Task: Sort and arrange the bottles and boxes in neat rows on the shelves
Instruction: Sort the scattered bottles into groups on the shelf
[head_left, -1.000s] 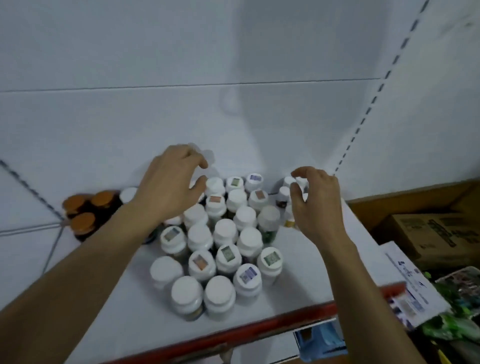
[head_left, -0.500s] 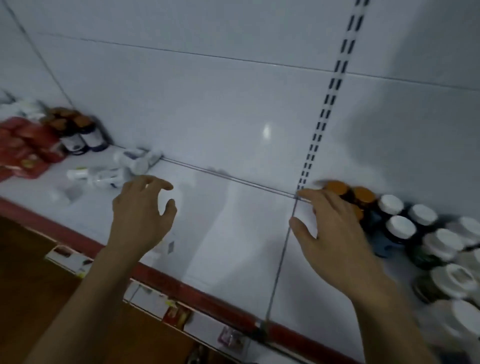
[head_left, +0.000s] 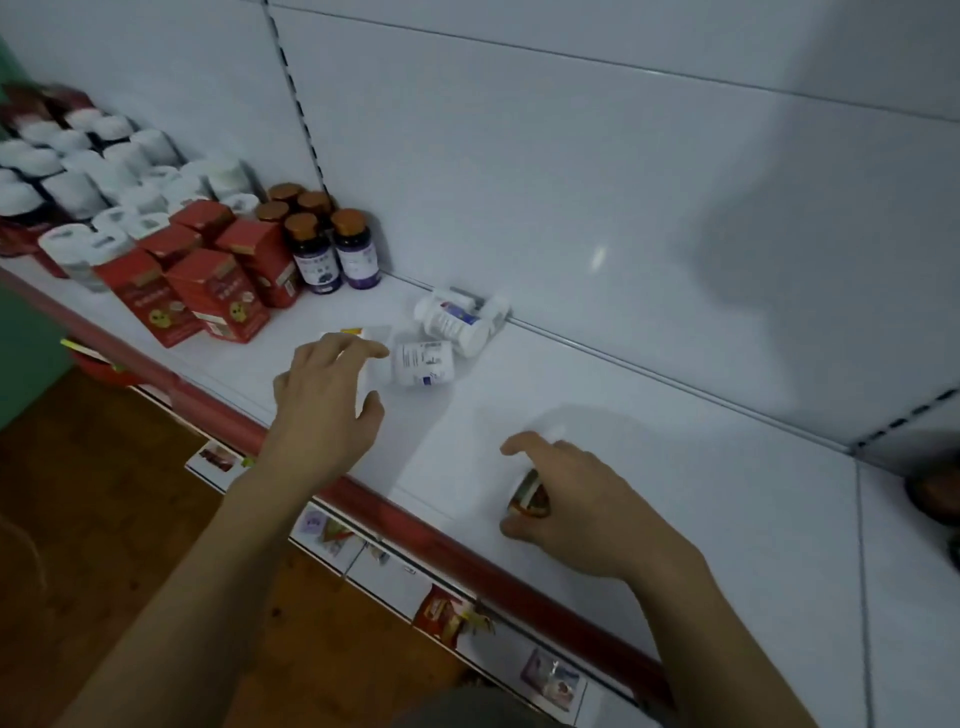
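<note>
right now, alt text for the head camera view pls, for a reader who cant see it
A person's left hand stretches, fingers spread, toward white plastic bottles lying tipped over on a white metal shelf, while the right hand curls round a small red-labelled item. Upright red cardboard boxes and dark copper-capped bottles stand further left.

red boxes (head_left: 208, 291), white bottles (head_left: 423, 362) — orange-capped purple-labelled bottles (head_left: 355, 249), white shelf (head_left: 727, 519)
</note>
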